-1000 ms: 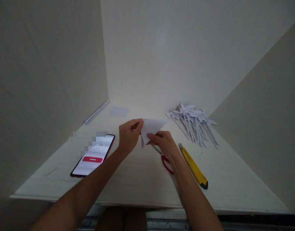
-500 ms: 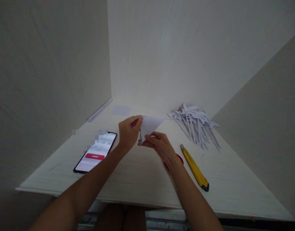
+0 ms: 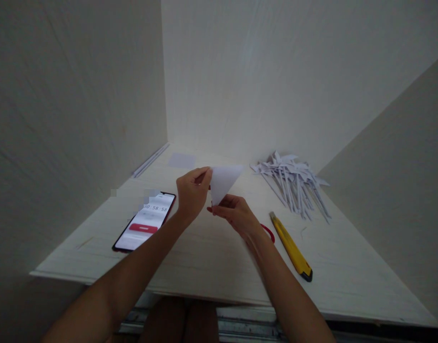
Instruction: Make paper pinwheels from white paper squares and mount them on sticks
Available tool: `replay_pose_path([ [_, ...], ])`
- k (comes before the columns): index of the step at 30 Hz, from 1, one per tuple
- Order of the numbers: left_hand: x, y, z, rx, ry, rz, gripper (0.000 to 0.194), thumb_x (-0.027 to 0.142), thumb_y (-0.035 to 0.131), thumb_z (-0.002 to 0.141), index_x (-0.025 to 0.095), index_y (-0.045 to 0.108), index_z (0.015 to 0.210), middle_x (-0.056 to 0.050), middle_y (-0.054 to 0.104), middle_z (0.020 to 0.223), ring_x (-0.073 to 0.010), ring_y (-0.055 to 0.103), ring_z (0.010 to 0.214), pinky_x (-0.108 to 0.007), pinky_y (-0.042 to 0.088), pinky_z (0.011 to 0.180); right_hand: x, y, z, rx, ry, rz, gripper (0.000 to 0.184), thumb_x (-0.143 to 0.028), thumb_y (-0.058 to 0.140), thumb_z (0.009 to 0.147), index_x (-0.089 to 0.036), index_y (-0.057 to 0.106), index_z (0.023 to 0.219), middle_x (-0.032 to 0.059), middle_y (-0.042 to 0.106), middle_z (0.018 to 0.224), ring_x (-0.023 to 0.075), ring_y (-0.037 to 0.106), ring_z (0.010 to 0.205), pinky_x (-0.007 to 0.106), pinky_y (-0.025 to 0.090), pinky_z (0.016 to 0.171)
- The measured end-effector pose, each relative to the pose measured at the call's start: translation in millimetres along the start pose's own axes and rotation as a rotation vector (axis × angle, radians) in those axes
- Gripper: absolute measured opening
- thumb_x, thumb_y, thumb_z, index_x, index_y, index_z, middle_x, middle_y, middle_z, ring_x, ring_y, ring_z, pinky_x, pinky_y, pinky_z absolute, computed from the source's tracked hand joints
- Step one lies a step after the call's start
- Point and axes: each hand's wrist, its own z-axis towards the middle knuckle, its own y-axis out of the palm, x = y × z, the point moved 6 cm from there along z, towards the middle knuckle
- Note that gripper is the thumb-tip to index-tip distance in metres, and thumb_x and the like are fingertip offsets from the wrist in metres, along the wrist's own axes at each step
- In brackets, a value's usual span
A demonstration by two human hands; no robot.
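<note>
A white sheet of paper (image 3: 224, 181), folded into a triangle, is held up above the middle of the table. My left hand (image 3: 193, 193) pinches its upper left corner between thumb and fingers. My right hand (image 3: 235, 214) is closed on the lower corner, thumb on the near side. Under my right wrist lie the scissors, of which only part of a red handle (image 3: 269, 232) shows. A yellow box cutter (image 3: 291, 247) rests just right of my right forearm.
A phone (image 3: 145, 224) showing a running timer lies left of my left forearm. Paper pinwheels on sticks (image 3: 290, 178) are heaped at the back right. A flat paper square (image 3: 182, 160) and rolled paper sticks (image 3: 150, 161) lie at the back left. Walls (image 3: 258, 85) enclose the table (image 3: 204, 267).
My right hand has slid down the paper's edge to its lower corner, and the folded paper now hangs as a flat triangle. My left hand keeps its pinch. The view has shifted slightly.
</note>
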Motion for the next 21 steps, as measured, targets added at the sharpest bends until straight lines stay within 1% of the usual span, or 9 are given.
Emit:
replay_pose_path([
  [4, 0, -1.3, -1, 0.009, 0.004, 0.007, 0.016, 0.023, 0.056, 0.076, 0.013, 0.067, 0.072, 0.0, 0.063, 0.06, -0.0061, 0.052, 0.048, -0.015, 0.04, 0.047, 2, 2, -1, -0.043, 0.023, -0.044, 0.016, -0.02, 0.075, 0.057, -0.015, 0.067, 0.07, -0.0004, 0.064, 0.064, 0.0102, 0.057, 0.06, 0.035, 0.046, 0.077],
  [10, -3, 0.0, -5, 0.008, 0.006, 0.041, 0.016, 0.023, 0.055, 0.076, 0.013, 0.067, 0.071, -0.001, 0.064, 0.063, -0.0076, 0.055, 0.054, -0.017, 0.042, 0.052, 3, 8, -4, -0.121, 0.071, -0.031, 0.024, -0.022, 0.075, 0.057, -0.013, 0.066, 0.076, 0.0004, 0.064, 0.064, 0.0105, 0.059, 0.059, 0.035, 0.047, 0.076],
  [13, -4, 0.1, -5, 0.019, 0.0, 0.046, 0.017, 0.023, 0.055, 0.076, 0.013, 0.067, 0.072, -0.001, 0.064, 0.062, -0.0078, 0.055, 0.054, -0.017, 0.042, 0.052, 5, 13, -7, -0.142, 0.098, -0.077, 0.028, -0.023, 0.076, 0.055, -0.013, 0.064, 0.079, 0.0007, 0.064, 0.063, 0.0119, 0.06, 0.058, 0.033, 0.048, 0.068],
  [16, -5, -2.8, -2, 0.069, -0.017, 0.03, 0.017, 0.023, 0.055, 0.076, 0.013, 0.067, 0.07, 0.0, 0.062, 0.058, -0.0073, 0.054, 0.05, -0.016, 0.04, 0.048, 8, 18, -8, -0.157, 0.093, -0.122, 0.034, -0.02, 0.075, 0.055, -0.014, 0.062, 0.086, -0.0004, 0.064, 0.063, 0.0112, 0.058, 0.054, 0.03, 0.047, 0.061],
  [18, -4, -3.4, 0, 0.079, -0.018, 0.022, 0.017, 0.024, 0.056, 0.075, 0.013, 0.067, 0.07, 0.001, 0.061, 0.057, -0.0071, 0.053, 0.049, -0.016, 0.04, 0.047, 5, 17, -8, -0.138, 0.057, -0.143, 0.034, -0.019, 0.074, 0.057, -0.015, 0.061, 0.088, -0.0022, 0.062, 0.06, 0.0103, 0.057, 0.054, 0.029, 0.047, 0.062],
  [21, -2, -3.5, 0, 0.077, -0.013, 0.01, 0.017, 0.024, 0.056, 0.075, 0.013, 0.067, 0.07, 0.001, 0.061, 0.056, -0.0071, 0.053, 0.049, -0.016, 0.04, 0.048, -2, 13, -8, -0.136, 0.049, -0.159, 0.036, -0.019, 0.075, 0.056, -0.016, 0.062, 0.089, -0.0012, 0.064, 0.066, 0.0117, 0.06, 0.063, 0.03, 0.047, 0.07],
])
